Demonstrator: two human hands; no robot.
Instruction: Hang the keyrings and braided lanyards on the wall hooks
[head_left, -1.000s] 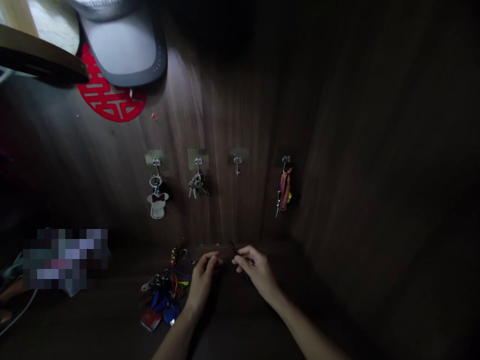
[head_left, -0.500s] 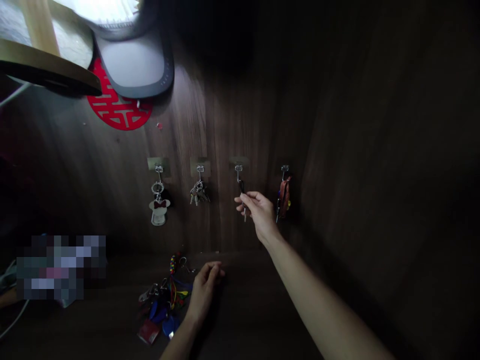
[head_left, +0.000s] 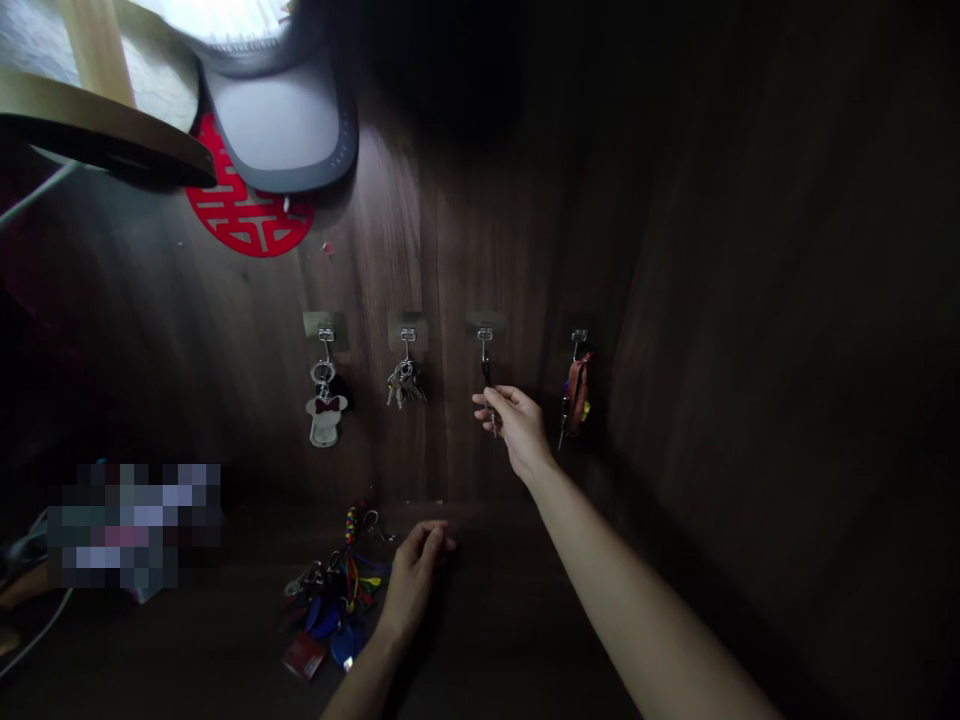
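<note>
In front of the wall, my right hand (head_left: 517,425) is closed, its thumb and fingers pinching a key (head_left: 494,428) that is mostly hidden by them. A black loop (head_left: 486,374) runs up from the key to the third metal hook (head_left: 485,335) and appears to be on it. My left hand (head_left: 416,575) rests on the dark surface below, fingers loosely stretched out with nothing visible in them. Just left of it lies a pile of keyrings with blue tags (head_left: 324,617), a red tag (head_left: 304,655) and a colourful braided cord (head_left: 351,525).
Other hooks hold a mouse-shaped keychain (head_left: 325,420), a bunch of keys (head_left: 405,385) and a reddish-brown strap (head_left: 576,395). Above hang a grey cap (head_left: 281,125) and a red cut-out ornament (head_left: 255,225). A round lamp base (head_left: 112,125) juts in at upper left, near a white cable (head_left: 37,195).
The view has shifted slightly, so the wall things sit a little further right. My right hand still grips the key, with its loop now nearer straight below the hook. My left hand stays put.
</note>
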